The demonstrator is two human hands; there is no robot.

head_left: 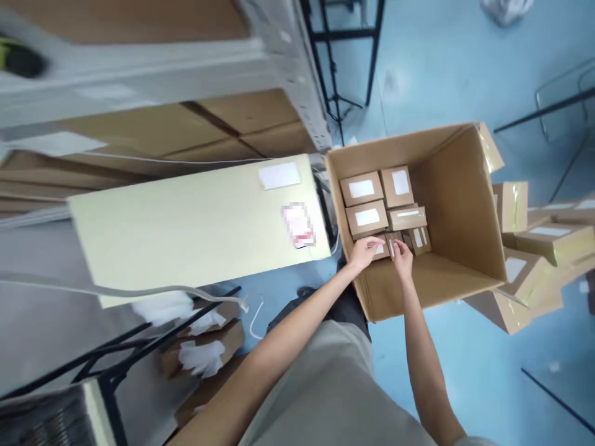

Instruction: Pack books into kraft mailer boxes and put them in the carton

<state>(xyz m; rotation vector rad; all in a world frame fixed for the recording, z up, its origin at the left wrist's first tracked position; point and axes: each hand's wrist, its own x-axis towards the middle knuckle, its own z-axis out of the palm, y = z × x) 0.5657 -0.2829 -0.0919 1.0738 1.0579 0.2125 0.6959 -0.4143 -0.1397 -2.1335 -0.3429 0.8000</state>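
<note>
A large open cardboard carton (453, 204) stands in front of me, with several small labelled boxes packed along its left side. My left hand (365, 253) reaches over the near edge, its fingers at a small box with a white label (382, 249). Just to the right, my right hand (402, 259) is at a narrow small box (393, 238) beside it. Both hands have bent fingers close to the box tops; whether they grip anything is too small to make out. Another small box (421, 240) lies right of my right hand.
A pale table (186, 229) with a phone-like item (299, 224) and a white paper (279, 176) is left of the carton. Shelving with cardboard boxes (195, 133) rises behind it. More taped boxes (515, 272) are piled at the right.
</note>
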